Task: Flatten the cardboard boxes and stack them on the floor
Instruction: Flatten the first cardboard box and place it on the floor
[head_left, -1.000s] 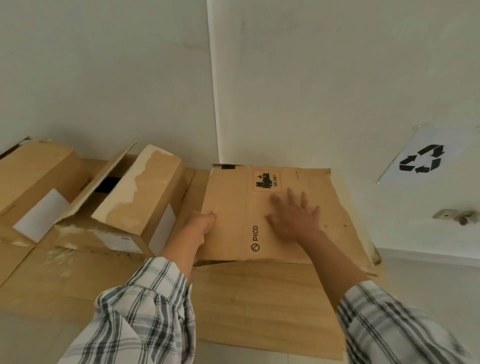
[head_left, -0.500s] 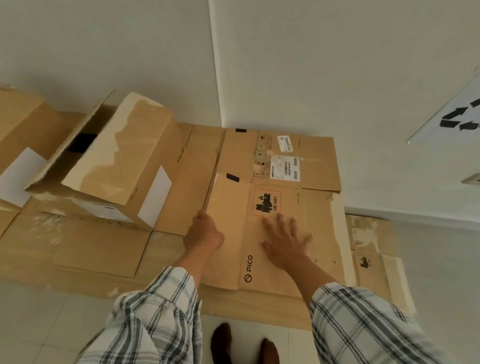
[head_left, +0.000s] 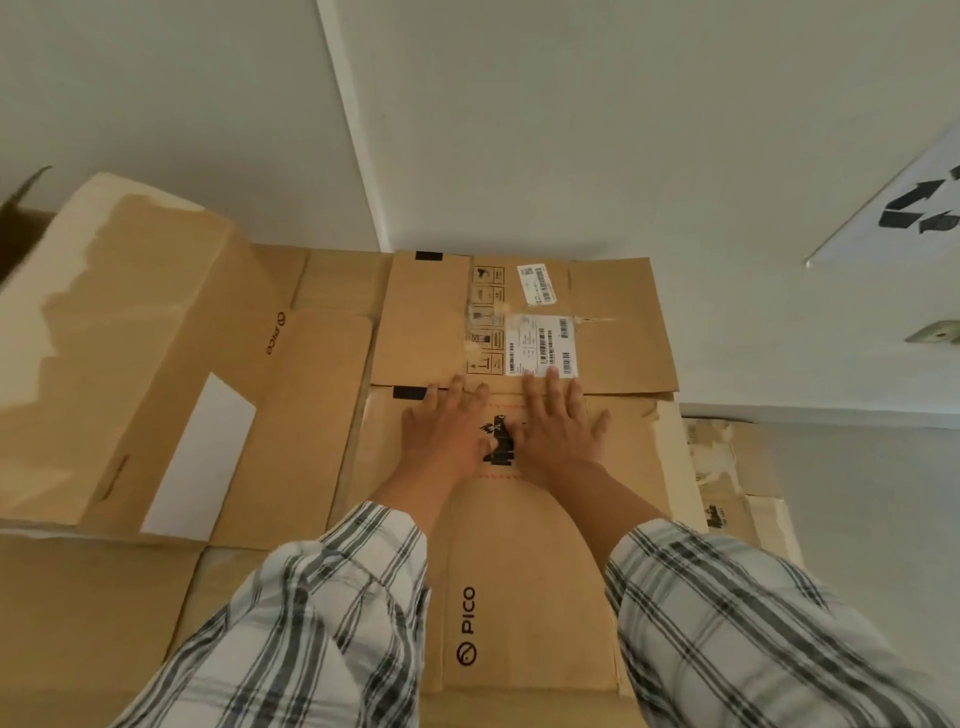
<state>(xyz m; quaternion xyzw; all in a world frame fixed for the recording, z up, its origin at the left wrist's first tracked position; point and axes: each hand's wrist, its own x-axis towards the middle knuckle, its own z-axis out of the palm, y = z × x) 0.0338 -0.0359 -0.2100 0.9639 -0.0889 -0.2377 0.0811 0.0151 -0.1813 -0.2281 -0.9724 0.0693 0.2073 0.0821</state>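
A flattened brown box marked PICO (head_left: 524, 561) lies flat on the floor stack in the room's corner. My left hand (head_left: 447, 434) and my right hand (head_left: 558, 428) rest palm down on it side by side, fingers spread, over its black printed symbol. Just beyond my fingertips lies another flattened panel with white shipping labels (head_left: 613, 322). To the left stands an unflattened box (head_left: 130, 332), tilted, with a white label on its side.
Flat cardboard sheets (head_left: 88, 603) cover the floor under and left of the stack. Torn cardboard pieces (head_left: 727, 483) lie to the right on the grey floor. White walls meet at the corner behind; a recycling sign (head_left: 919, 208) hangs on the right wall.
The PICO sheet has come down flat onto the stack. My left hand let go of its left edge and now presses flat beside my right hand. The view has tipped downward and closer.
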